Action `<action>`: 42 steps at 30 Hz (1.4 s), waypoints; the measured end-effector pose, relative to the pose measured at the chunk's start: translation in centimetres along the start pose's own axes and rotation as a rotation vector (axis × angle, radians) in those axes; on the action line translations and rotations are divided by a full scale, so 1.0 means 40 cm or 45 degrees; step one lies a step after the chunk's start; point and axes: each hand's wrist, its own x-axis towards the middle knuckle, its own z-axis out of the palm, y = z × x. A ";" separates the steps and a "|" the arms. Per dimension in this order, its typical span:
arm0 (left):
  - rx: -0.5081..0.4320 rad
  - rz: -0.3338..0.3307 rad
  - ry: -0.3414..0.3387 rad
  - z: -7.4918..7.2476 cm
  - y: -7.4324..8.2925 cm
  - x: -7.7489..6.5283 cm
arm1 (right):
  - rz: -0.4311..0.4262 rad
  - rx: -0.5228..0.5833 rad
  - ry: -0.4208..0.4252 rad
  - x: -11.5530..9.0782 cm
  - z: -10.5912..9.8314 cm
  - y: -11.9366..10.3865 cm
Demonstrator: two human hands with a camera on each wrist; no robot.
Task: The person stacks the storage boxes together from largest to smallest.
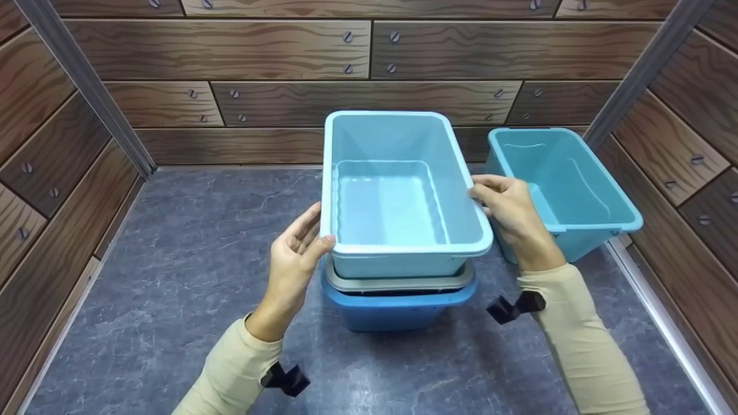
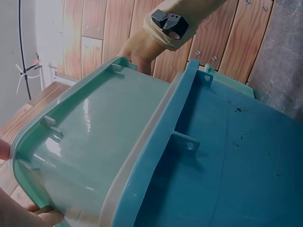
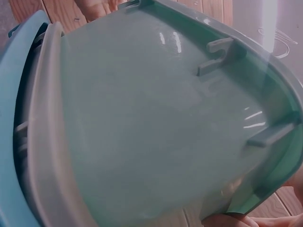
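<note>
A light blue plastic bin sits partly inside a grey-rimmed bin, which is nested in a darker blue bin on the floor. My left hand holds the light blue bin's front left corner, thumb on the rim and fingers beneath. On the right side, my right hand pinches the same rim. From the left wrist view, the light bin's outer wall rises well above the grey rim. In the right wrist view its underside rim ribs show; the bin's lower part is hidden inside the stack.
A teal bin stands upright on the floor just right of the stack, close to my right hand. Wood-patterned walls with metal corner posts enclose the dark marbled floor.
</note>
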 end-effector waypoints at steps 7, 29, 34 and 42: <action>0.009 -0.002 -0.006 -0.002 -0.006 0.001 | 0.004 0.005 0.000 0.003 0.000 0.009; 0.011 -0.006 0.006 0.000 -0.018 0.000 | 0.023 -0.039 -0.001 0.002 -0.004 0.022; 0.011 -0.010 0.012 0.000 -0.021 0.000 | 0.026 -0.073 -0.002 0.002 -0.005 0.026; 0.019 -0.028 0.033 -0.001 -0.028 0.000 | 0.014 -0.106 -0.019 0.006 -0.002 0.035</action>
